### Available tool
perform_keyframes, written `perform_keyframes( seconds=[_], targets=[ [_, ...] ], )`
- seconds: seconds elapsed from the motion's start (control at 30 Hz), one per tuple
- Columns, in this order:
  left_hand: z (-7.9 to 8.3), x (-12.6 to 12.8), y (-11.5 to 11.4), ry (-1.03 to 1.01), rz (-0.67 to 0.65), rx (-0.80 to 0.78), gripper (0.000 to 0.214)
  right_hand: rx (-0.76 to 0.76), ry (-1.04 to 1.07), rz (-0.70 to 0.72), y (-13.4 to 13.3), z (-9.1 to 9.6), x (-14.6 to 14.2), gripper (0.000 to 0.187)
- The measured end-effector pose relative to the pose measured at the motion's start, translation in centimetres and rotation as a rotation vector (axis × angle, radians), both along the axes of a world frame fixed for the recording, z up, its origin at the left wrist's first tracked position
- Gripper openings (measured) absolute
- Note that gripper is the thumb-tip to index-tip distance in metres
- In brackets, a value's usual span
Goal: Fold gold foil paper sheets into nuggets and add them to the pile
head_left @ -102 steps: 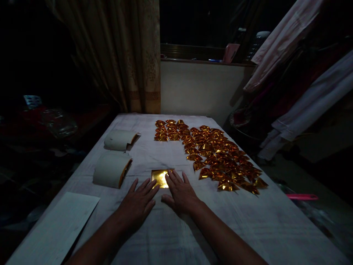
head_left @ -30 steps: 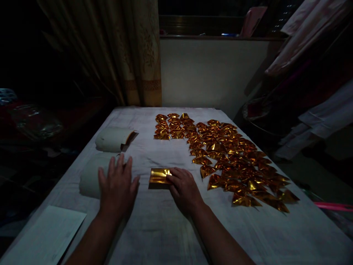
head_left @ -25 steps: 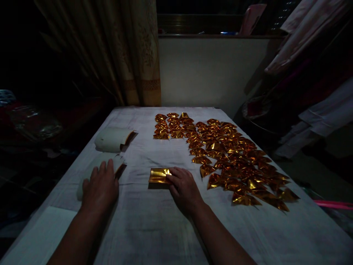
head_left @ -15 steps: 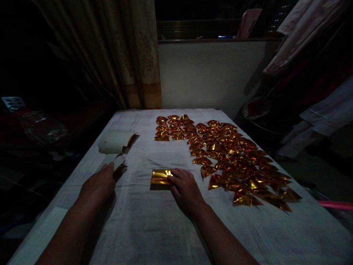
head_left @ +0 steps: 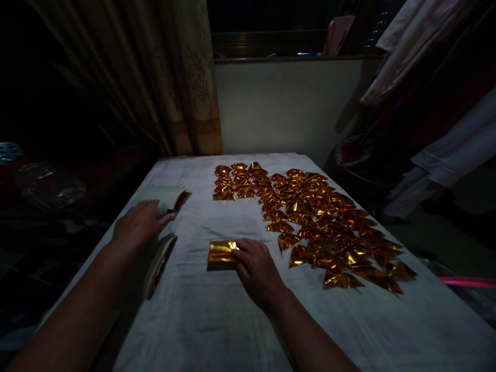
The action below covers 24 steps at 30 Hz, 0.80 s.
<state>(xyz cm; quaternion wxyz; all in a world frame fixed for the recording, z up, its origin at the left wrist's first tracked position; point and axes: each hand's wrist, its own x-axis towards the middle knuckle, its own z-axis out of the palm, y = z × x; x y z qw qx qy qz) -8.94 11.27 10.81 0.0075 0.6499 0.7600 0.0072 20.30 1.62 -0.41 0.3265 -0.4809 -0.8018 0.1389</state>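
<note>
Gold foil paper [head_left: 220, 251], a small rectangle that looks folded or rolled, is pinched at its right end by my right hand [head_left: 256, 263], low over the white cloth. My left hand [head_left: 139, 227] is over a pale curled stack of paper [head_left: 165, 196] at the left, its thumb and a finger apart near the stack's dark right edge. Whether it touches the stack is unclear. Below that hand a second curled stack of paper [head_left: 160, 266] lies with its edge toward me, partly hidden by my left forearm.
Many folded gold foil pieces [head_left: 310, 206] cover the right half of the cloth-covered table [head_left: 217, 320]. Behind it stand a curtain [head_left: 194, 98] and a pale wall [head_left: 271, 108]. Clothes [head_left: 453, 144] hang at the right.
My left hand has moved up and away from the nearer paper stack to the farther one. The nearer stack now shows more. My right hand still holds the foil; the view shifted slightly.
</note>
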Motion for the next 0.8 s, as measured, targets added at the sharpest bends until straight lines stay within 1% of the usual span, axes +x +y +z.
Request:
perform_keyframes(
  seconds=[0.07, 0.1, 0.17, 0.23, 0.33, 0.47, 0.63, 0.8],
  targets=[
    [-0.5, 0.4, 2.7, -0.020, 0.024, 0.047, 0.091, -0.010, 0.003, -0.003, 0.0, 0.1, 0.0, 0.036],
    [-0.9, 0.6, 3.9, -0.025, 0.041, 0.047, 0.096, -0.015, 0.005, -0.003, 0.0, 0.2, 0.0, 0.037],
    [-1.8, 0.9, 5.9, -0.029, 0.091, 0.021, 0.099, -0.020, 0.005, -0.002, 0.0, 0.3, 0.0, 0.038],
    [-2.6, 0.6, 7.1, -0.010, 0.129, -0.032, 0.095, -0.012, 0.009, -0.004, -0.1, 0.3, 0.0, 0.040],
    [-3.1, -0.8, 8.1, 0.014, 0.139, -0.069, 0.086, -0.006, 0.016, -0.005, -0.1, 0.2, 0.1, 0.041],
    [-2.8, -2.4, 9.0, 0.018, 0.121, -0.110, 0.081, -0.021, 0.023, -0.005, 0.0, 0.2, 0.0, 0.041],
    [-2.9, -2.3, 9.8, 0.028, 0.125, -0.131, 0.073, -0.024, 0.021, 0.000, -0.1, 0.4, 0.0, 0.039],
    [-2.9, -2.7, 10.0, -0.001, 0.117, -0.129, 0.065, -0.032, 0.030, -0.004, -0.1, 0.5, 0.0, 0.038]
  ],
)
